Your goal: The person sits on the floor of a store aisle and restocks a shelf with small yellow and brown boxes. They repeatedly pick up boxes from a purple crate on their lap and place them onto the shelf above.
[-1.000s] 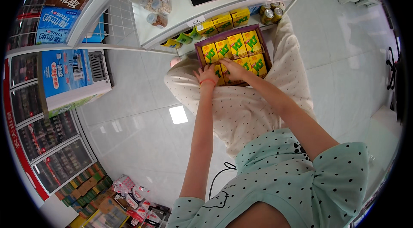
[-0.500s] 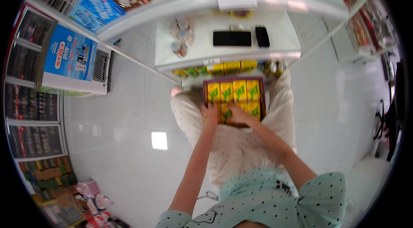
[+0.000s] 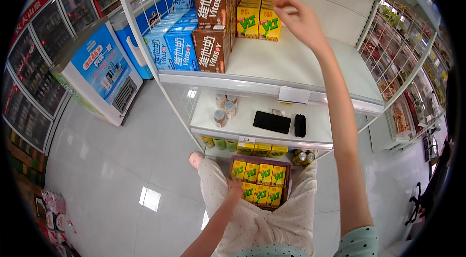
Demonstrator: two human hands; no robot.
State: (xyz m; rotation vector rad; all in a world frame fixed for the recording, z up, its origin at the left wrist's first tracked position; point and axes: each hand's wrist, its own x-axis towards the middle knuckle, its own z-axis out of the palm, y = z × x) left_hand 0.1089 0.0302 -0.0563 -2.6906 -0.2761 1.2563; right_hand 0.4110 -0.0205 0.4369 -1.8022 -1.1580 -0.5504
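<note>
My right hand (image 3: 302, 18) is raised over the upper shelf (image 3: 286, 60). Its fingers are curved and apart, with the tips at the top right edge of a yellow drink carton (image 3: 269, 23). A second yellow carton (image 3: 248, 22) stands just to its left, and more show behind these two. Down between my legs is a purple-edged case (image 3: 288, 179) packed with yellow cartons (image 3: 264, 174). My left hand (image 3: 235, 189) rests at the case's left side, fingers stretched out near the cartons. Whatever lies under that hand is hidden.
Brown cartons (image 3: 212, 51) and blue cartons (image 3: 182, 51) fill the upper shelf's left. The lower shelf holds a black flat object (image 3: 272, 122), a black pouch (image 3: 300, 126) and small jars (image 3: 220, 118). A blue-and-white chest freezer (image 3: 104, 70) stands left, a wire rack (image 3: 395, 58) right.
My right hand has gone from the cartons in the case up to the yellow cartons on the upper shelf. The left hand stays at the case. The view has tilted upward.
</note>
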